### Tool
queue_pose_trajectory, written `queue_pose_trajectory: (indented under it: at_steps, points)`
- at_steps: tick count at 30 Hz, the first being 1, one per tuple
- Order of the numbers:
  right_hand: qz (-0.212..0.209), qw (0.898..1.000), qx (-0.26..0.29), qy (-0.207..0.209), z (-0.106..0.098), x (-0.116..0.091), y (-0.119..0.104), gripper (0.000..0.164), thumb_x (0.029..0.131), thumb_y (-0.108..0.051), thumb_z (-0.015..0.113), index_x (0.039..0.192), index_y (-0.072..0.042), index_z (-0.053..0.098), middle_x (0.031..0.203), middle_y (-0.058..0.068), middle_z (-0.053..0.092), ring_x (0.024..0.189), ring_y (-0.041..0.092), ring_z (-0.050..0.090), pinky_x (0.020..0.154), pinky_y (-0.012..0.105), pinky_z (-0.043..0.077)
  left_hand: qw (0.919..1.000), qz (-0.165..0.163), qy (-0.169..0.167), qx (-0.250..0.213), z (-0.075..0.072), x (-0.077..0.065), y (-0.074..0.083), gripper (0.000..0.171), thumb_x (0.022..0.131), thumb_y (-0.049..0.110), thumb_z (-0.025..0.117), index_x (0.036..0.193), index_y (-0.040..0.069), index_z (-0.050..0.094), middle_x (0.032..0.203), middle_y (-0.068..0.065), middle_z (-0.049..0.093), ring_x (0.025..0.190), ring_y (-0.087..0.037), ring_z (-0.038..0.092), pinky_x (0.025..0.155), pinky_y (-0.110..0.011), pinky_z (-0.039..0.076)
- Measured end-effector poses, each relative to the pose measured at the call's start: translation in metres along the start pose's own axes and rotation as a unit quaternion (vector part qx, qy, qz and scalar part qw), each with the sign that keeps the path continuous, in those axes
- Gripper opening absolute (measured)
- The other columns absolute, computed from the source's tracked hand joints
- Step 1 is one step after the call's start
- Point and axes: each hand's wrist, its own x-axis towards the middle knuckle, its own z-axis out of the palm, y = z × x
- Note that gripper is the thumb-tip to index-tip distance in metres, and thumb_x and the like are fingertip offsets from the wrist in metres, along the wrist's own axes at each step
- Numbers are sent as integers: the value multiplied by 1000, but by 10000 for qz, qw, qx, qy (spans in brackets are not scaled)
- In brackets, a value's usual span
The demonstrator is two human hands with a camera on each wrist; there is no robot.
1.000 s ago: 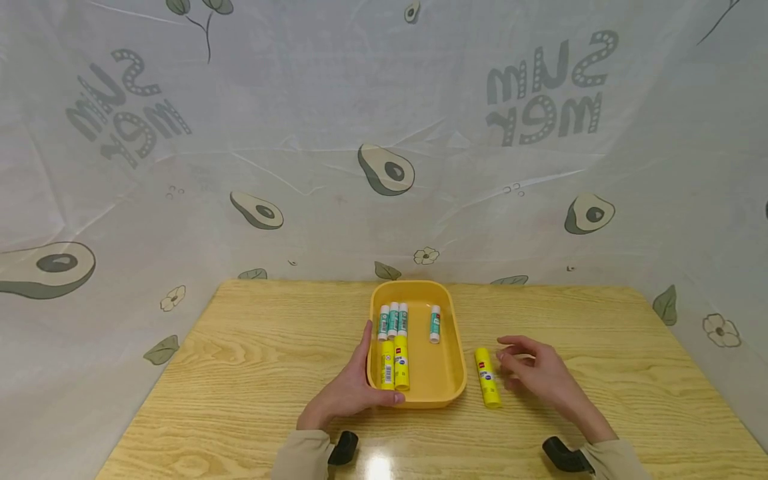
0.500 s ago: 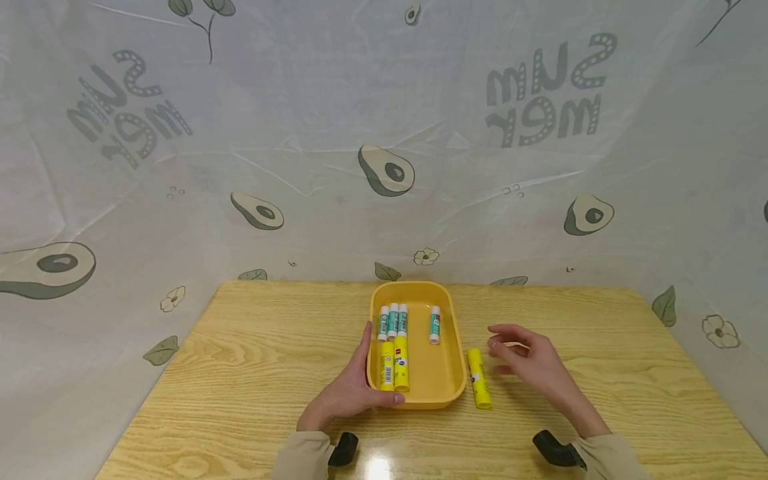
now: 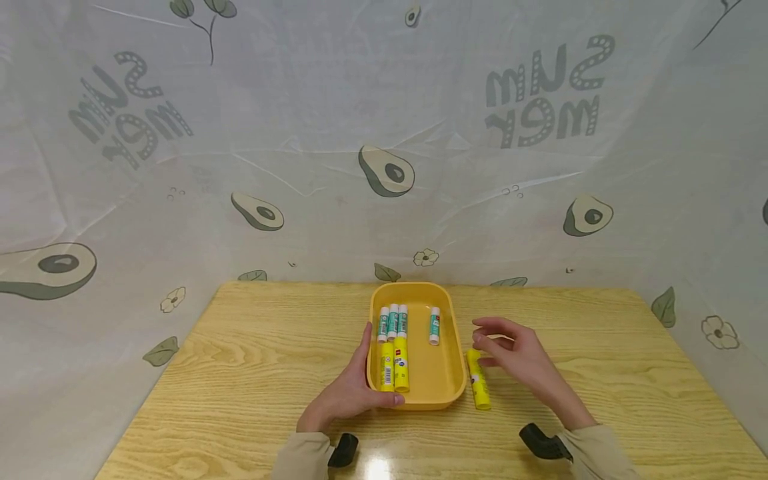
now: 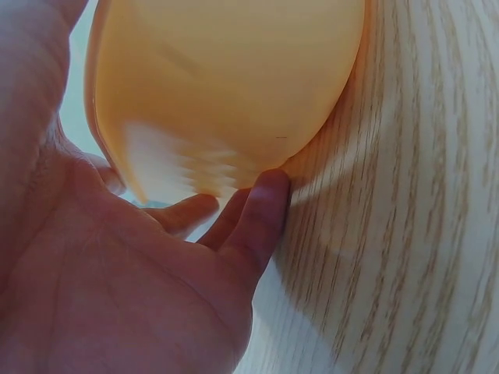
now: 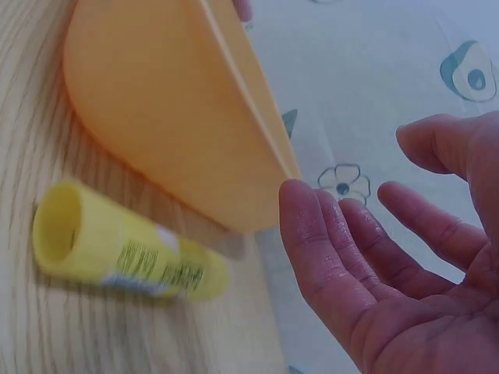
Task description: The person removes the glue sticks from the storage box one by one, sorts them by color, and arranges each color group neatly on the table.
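My left hand holds the orange plastic tray at its near left corner, thumb over the front rim and fingers along the left wall. In the left wrist view, fingertips rest against the tray's outer wall. Inside lie two yellow glue sticks side by side. Several small white-and-teal glue sticks lie behind them, one apart at the right. Another yellow glue stick lies on the table beside the tray's right wall. My right hand hovers just over its far end, fingers loosely bent, holding nothing.
The wooden table stretches to both sides of the tray. A pale printed curtain with avocados and flowers hangs behind the table and along its sides. Black straps sit at both wrists.
The yellow glue stick on the table has shifted left, right up to the tray. My right hand has moved left and slightly away from me. The left hand and tray stay put.
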Motion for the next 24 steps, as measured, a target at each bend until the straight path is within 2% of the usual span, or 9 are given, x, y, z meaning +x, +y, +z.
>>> queue_pose_trajectory:
  at_steps: [5, 13, 19, 24]
  points:
    - [-24, 9997, 153, -187, 10, 4, -9, 44, 103, -16, 64, 141, 3, 54, 126, 25, 61, 106, 32, 71, 83, 43, 63, 10000, 38, -6, 34, 0, 0, 0, 137, 80, 28, 90, 162, 33, -20, 171, -9, 14, 145, -27, 39, 127, -56, 20]
    - [-43, 9982, 340, -485, 30, 10, -19, 45, 103, -16, 63, 141, 5, 52, 128, 26, 59, 107, 36, 69, 83, 40, 63, 10000, 42, -4, 33, 0, 0, 1, 136, 81, 27, 89, 162, 34, -19, 172, -6, 13, 144, -24, 41, 127, -54, 21]
    - [122, 9981, 270, -533, 43, 15, -20, 43, 102, -18, 65, 140, 1, 55, 127, 20, 61, 110, 36, 68, 85, 42, 63, 10000, 50, 3, 71, 1, 0, 1, 135, 81, 27, 89, 162, 32, -19, 171, -7, 16, 141, -24, 44, 126, -54, 23]
    - [41, 9979, 283, -590, 51, 18, -21, 42, 101, -17, 66, 138, 1, 56, 125, 20, 62, 107, 36, 69, 83, 41, 63, 10000, 10, 35, 76, 1, -1, 1, 134, 82, 26, 88, 163, 31, -18, 171, -8, 14, 142, -24, 42, 127, -54, 22]
